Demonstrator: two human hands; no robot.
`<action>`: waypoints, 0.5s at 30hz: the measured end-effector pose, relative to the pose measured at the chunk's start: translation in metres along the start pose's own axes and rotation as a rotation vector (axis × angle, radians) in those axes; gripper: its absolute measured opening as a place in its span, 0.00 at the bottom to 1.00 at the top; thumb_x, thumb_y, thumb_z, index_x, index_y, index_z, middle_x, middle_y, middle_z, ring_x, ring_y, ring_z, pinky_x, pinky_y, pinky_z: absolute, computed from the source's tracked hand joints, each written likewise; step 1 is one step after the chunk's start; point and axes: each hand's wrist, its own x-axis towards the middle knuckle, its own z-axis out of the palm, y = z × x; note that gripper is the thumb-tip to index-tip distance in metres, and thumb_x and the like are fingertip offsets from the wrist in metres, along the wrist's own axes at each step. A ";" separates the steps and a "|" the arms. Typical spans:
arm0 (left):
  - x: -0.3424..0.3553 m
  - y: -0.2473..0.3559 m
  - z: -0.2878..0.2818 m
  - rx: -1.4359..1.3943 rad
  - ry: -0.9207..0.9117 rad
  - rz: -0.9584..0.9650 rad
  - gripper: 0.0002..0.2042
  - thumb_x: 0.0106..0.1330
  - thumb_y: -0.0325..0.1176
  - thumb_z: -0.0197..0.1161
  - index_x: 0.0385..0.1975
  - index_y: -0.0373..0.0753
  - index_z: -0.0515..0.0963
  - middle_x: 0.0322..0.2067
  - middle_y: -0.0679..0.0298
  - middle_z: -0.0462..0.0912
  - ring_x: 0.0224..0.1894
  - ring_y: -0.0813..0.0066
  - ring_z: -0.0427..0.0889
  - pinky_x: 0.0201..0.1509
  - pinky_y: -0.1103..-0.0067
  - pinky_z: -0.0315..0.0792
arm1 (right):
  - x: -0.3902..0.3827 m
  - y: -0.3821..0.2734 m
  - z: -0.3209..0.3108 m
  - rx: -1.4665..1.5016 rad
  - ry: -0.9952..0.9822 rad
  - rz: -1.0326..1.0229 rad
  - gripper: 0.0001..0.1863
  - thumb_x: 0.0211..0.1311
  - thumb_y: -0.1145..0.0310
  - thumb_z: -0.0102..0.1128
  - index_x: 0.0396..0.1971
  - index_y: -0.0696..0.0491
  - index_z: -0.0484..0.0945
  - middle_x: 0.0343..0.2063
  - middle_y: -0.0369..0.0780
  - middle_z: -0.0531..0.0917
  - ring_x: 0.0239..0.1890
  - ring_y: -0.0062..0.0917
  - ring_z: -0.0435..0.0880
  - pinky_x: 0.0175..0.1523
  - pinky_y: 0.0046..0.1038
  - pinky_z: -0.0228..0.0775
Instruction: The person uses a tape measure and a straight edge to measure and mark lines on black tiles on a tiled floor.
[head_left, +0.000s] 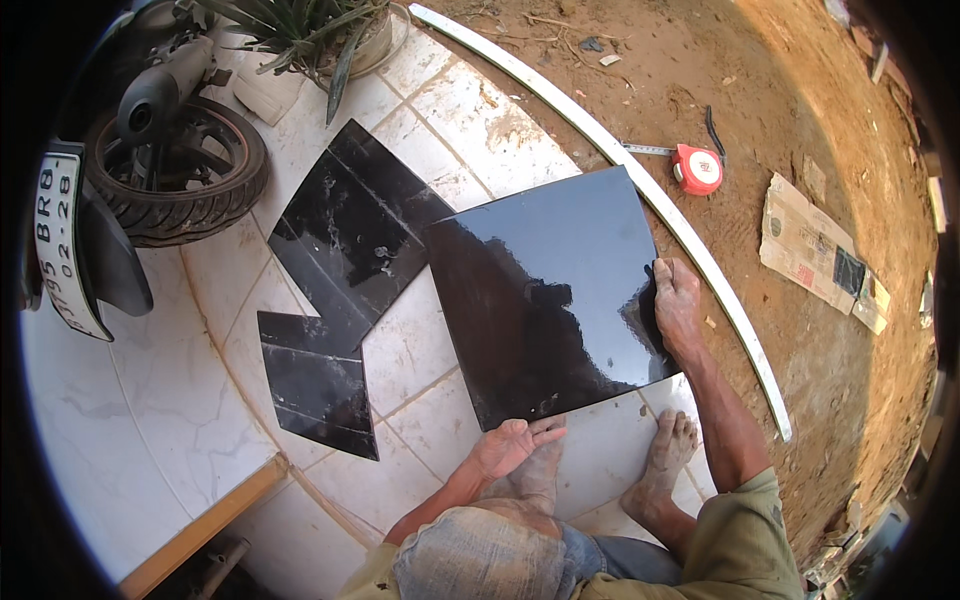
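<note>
A large glossy black tile (545,300) is tilted above the white floor, its smooth face mirroring the sky. My right hand (677,300) grips its right edge, thumb on top and the other fingers partly hidden. At the near edge, close to the left corner, my left hand (512,446) is closed against the tile, with a finger stretched along the rim. Two more dark pieces lie on the floor to the left: a larger dusty one (350,225), partly overlapped by the held tile's far left corner, and a smaller one (318,385) touching it.
A long white strip (610,145) curves along the border between floor tiles (415,350) and dirt. Beyond it lie a red tape measure (697,169), its blade partly out, and flattened cardboard (815,250). A motorcycle wheel (180,175) and potted plant (300,30) stand far left; my feet (662,465) are below.
</note>
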 end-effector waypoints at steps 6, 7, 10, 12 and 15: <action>-0.010 0.010 0.008 -0.214 -0.010 -0.026 0.40 0.57 0.47 0.71 0.70 0.42 0.62 0.71 0.55 0.62 0.74 0.50 0.54 0.73 0.47 0.53 | 0.015 -0.008 0.001 -0.116 -0.082 -0.041 0.15 0.72 0.65 0.53 0.28 0.61 0.70 0.20 0.51 0.70 0.25 0.35 0.68 0.34 0.39 0.62; -0.011 0.010 0.000 -0.227 0.025 -0.018 0.38 0.60 0.46 0.69 0.70 0.42 0.62 0.70 0.55 0.62 0.74 0.49 0.54 0.72 0.45 0.54 | 0.019 -0.006 0.002 -0.097 -0.083 -0.075 0.16 0.72 0.65 0.53 0.28 0.61 0.70 0.20 0.51 0.69 0.24 0.36 0.67 0.34 0.40 0.62; -0.013 0.018 0.002 -0.082 0.150 -0.056 0.33 0.65 0.45 0.64 0.68 0.40 0.63 0.68 0.54 0.66 0.72 0.49 0.59 0.69 0.46 0.60 | 0.029 -0.003 0.004 -0.137 -0.098 -0.122 0.19 0.73 0.64 0.53 0.24 0.61 0.66 0.18 0.39 0.63 0.25 0.23 0.60 0.31 0.33 0.59; -0.012 0.025 0.006 0.077 0.238 -0.095 0.31 0.68 0.45 0.62 0.67 0.38 0.64 0.66 0.53 0.68 0.70 0.49 0.63 0.67 0.49 0.64 | 0.033 0.002 0.005 -0.124 -0.103 -0.119 0.20 0.73 0.64 0.53 0.23 0.60 0.64 0.18 0.37 0.61 0.25 0.22 0.59 0.31 0.33 0.57; -0.011 0.033 0.008 0.295 0.259 -0.197 0.25 0.71 0.43 0.59 0.60 0.30 0.70 0.57 0.48 0.77 0.61 0.53 0.76 0.59 0.58 0.75 | 0.041 0.009 0.000 -0.175 -0.114 -0.155 0.16 0.71 0.65 0.55 0.27 0.61 0.69 0.20 0.50 0.67 0.24 0.35 0.65 0.34 0.39 0.62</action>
